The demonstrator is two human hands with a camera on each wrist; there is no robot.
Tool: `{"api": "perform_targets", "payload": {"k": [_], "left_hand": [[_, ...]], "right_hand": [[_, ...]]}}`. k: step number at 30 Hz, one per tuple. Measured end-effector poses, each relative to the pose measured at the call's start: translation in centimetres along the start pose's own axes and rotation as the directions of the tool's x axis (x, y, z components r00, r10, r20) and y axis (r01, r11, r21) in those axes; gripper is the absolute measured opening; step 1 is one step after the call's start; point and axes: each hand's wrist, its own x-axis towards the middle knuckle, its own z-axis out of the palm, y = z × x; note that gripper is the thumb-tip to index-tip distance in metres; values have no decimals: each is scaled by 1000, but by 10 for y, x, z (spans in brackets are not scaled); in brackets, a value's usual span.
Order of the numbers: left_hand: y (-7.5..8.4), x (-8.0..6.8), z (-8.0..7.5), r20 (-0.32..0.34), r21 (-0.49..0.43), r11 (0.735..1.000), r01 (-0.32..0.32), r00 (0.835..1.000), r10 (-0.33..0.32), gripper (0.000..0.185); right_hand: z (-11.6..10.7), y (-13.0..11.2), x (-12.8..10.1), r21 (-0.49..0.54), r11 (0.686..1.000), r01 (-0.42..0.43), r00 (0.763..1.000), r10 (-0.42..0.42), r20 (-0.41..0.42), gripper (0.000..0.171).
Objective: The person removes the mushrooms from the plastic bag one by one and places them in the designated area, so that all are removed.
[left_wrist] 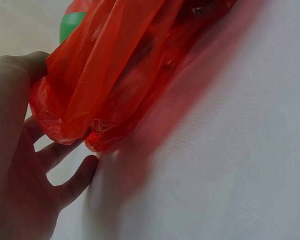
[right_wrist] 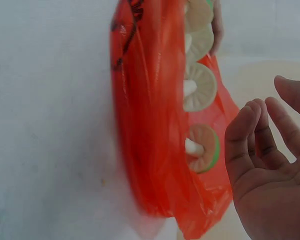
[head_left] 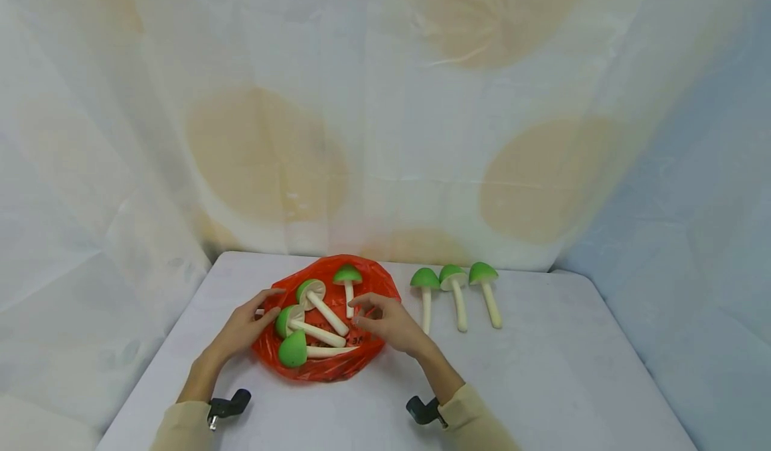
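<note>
A red plastic bag lies spread open on the table. Several toy mushrooms with green caps and white stems rest inside, among them one mushroom at the near side and another at the far side. At the left rim, my left hand holds the bag's edge, thumb on the inner side and fingers outside; in the left wrist view the red folds bunch between them. Over the right part of the bag hovers my right hand, fingers loosely bent with nothing between them, near the far mushroom's stem.
To the right of the bag, three more green-capped mushrooms lie in a row: one, a middle one and a right one. The white table meets a spotted curtain at its back edge. Pale sheeting hangs at both sides.
</note>
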Motion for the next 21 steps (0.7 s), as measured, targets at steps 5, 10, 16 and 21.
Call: {"api": "perform_targets", "payload": {"k": [5, 10, 16, 21], "left_hand": [[-1, 1, 0, -1, 0, 1000, 8, 1000, -8, 41], [-1, 0, 0, 1, -4, 1000, 25, 1000, -25, 41], [-3, 0, 2, 3, -14, 1000, 28, 1000, -28, 41], [-3, 0, 2, 2, -12, 1000, 23, 1000, -23, 43]], "right_hand": [[9, 4, 4, -12, 1000, 17, 1000, -16, 14, 24], [18, 11, 7, -20, 1000, -17, 999, 18, 30, 29], [25, 16, 7, -78, 996, -33, 999, 36, 39, 27], [27, 20, 8, -99, 994, -46, 998, 51, 47, 26]]}}
